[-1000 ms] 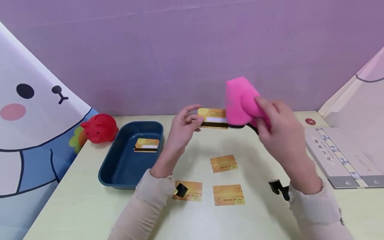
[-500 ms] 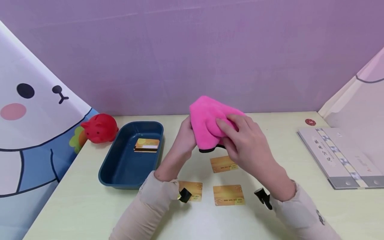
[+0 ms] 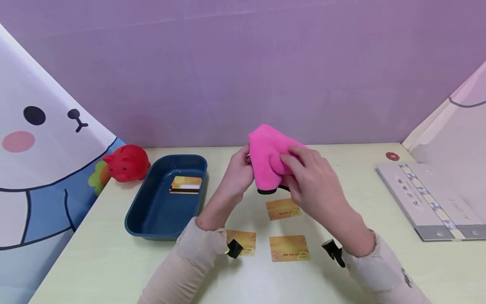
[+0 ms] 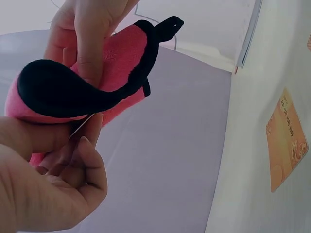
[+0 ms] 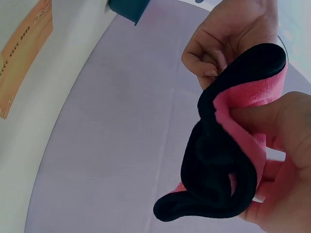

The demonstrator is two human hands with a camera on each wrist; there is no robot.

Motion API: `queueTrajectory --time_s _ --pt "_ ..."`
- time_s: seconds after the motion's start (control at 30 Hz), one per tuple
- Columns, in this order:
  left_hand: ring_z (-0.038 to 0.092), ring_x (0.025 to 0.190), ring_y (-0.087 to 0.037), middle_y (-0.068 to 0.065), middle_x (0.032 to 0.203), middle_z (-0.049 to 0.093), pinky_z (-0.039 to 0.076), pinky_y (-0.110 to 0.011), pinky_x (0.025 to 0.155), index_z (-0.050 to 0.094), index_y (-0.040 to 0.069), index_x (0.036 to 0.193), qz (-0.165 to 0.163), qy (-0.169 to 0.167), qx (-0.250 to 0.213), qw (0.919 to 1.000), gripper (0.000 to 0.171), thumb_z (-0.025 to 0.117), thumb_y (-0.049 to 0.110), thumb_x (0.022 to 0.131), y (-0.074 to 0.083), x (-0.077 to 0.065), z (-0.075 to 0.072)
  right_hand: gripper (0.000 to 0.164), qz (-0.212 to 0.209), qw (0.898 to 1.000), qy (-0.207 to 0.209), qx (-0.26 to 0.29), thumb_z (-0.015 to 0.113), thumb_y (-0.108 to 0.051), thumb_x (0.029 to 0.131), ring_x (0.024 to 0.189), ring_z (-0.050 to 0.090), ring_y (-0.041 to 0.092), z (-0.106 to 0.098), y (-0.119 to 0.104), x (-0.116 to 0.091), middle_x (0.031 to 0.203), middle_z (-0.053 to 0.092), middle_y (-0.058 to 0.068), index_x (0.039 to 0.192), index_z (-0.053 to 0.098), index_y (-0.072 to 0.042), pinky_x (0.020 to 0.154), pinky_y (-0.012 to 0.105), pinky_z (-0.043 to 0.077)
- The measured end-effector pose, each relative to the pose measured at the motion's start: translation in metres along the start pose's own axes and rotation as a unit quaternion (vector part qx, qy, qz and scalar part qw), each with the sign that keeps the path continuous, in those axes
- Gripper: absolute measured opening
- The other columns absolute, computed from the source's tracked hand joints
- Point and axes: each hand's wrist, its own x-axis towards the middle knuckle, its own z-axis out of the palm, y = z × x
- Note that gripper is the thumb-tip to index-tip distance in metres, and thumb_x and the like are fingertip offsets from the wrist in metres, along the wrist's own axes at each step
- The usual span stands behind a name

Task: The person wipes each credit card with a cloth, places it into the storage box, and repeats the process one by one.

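A pink plush cloth [image 3: 265, 158] with black trim and a black loop hangs bunched above the table. My right hand [image 3: 315, 181] grips it from the right, thumb on one side and fingers on the other. My left hand [image 3: 237, 175] is at the cloth's left side, partly behind it. In the left wrist view its fingers pinch a bank card [image 4: 80, 127], of which only a thin edge shows; the cloth covers the rest. Below the hands lie an orange card [image 3: 282, 209], a second card [image 3: 290, 248] and a third card [image 3: 243, 242], partly hidden by the left sleeve.
A blue tray [image 3: 130, 226] on the left holds a few stacked cards [image 3: 185, 185]. Beside it sits a red piggy bank [image 3: 128, 164]. At the right are a grey-white book or folder [image 3: 429, 200] and a red chip [image 3: 392, 156]. A purple curtain [image 3: 243, 71] hangs behind.
The right hand has brought the pink cloth leftward and down over the card in the left hand. Over the last half second both hands stay close together, with the cloth shifting slightly right.
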Motion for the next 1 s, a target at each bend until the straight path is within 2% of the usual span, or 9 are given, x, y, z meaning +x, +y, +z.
queueTrajectory --time_s 0.1,0.27,0.33,0.5,0.7,0.87,1.0 --pt "0.053 0.071 -0.011 -0.003 0.083 0.061 0.043 -0.023 0.062 0.055 0.005 0.134 -0.006 0.001 -0.007 1.0 0.049 0.045 -0.015 0.091 0.001 0.001 -0.001 0.029 0.02 1.0 -0.016 -0.005 0.077 -0.01 0.086 0.109 0.06 0.044 0.0 0.0 0.0 0.122 0.061 0.023 0.112 0.067 -0.002 0.087 0.054 0.052" --pt "0.063 0.073 -0.011 -0.014 0.094 0.072 0.052 -0.026 0.068 0.057 0.004 0.127 -0.005 -0.005 -0.016 0.9999 0.037 0.054 -0.009 0.093 0.003 0.002 -0.004 0.031 0.049 0.999 -0.017 -0.011 0.076 -0.008 0.085 0.108 0.061 0.042 -0.001 0.007 -0.001 0.119 0.064 0.023 0.113 0.067 0.0 0.084 0.054 0.052" --pt "0.065 0.075 -0.013 -0.015 0.097 0.073 0.052 -0.027 0.069 0.058 0.005 0.125 0.001 -0.011 -0.016 0.9998 0.031 0.059 -0.003 0.096 0.005 0.001 -0.006 0.031 0.062 0.998 -0.007 -0.012 0.074 -0.004 0.085 0.104 0.062 0.042 -0.003 0.013 -0.002 0.115 0.065 0.023 0.114 0.066 0.001 0.082 0.053 0.052" --pt "0.064 0.08 -0.015 -0.001 0.09 0.071 0.053 -0.025 0.071 0.06 0.012 0.128 0.004 -0.003 -0.043 0.9991 0.033 0.065 0.007 0.096 0.009 0.001 -0.014 0.036 0.113 0.993 0.023 -0.022 0.064 0.003 0.085 0.095 0.062 0.043 -0.012 0.031 -0.001 0.108 0.066 0.025 0.12 0.064 0.003 0.077 0.055 0.052" --pt "0.064 0.079 -0.011 0.009 0.084 0.071 0.053 -0.023 0.07 0.058 0.013 0.132 0.014 0.013 -0.074 0.9971 0.036 0.065 0.007 0.097 0.013 0.002 -0.023 0.037 0.184 0.981 0.049 -0.032 0.06 0.001 0.088 0.098 0.06 0.044 -0.025 0.046 -0.002 0.109 0.066 0.025 0.125 0.064 -0.001 0.075 0.059 0.049" --pt "0.063 0.079 -0.011 0.008 0.083 0.07 0.053 -0.023 0.07 0.059 0.015 0.131 0.012 0.017 -0.066 0.9976 0.036 0.065 0.008 0.097 0.012 0.004 -0.023 0.037 0.203 0.976 0.066 -0.028 0.059 -0.001 0.09 0.102 0.058 0.043 -0.031 0.049 -0.001 0.112 0.064 0.025 0.127 0.063 -0.001 0.076 0.06 0.047" --pt "0.062 0.08 -0.013 0.006 0.083 0.069 0.053 -0.026 0.071 0.061 0.017 0.13 0.013 0.03 -0.051 0.9982 0.035 0.066 0.008 0.096 0.009 0.005 -0.019 0.038 0.194 0.978 0.071 -0.022 0.06 -0.001 0.089 0.102 0.058 0.042 -0.032 0.044 0.001 0.112 0.064 0.024 0.127 0.064 -0.001 0.075 0.059 0.048"
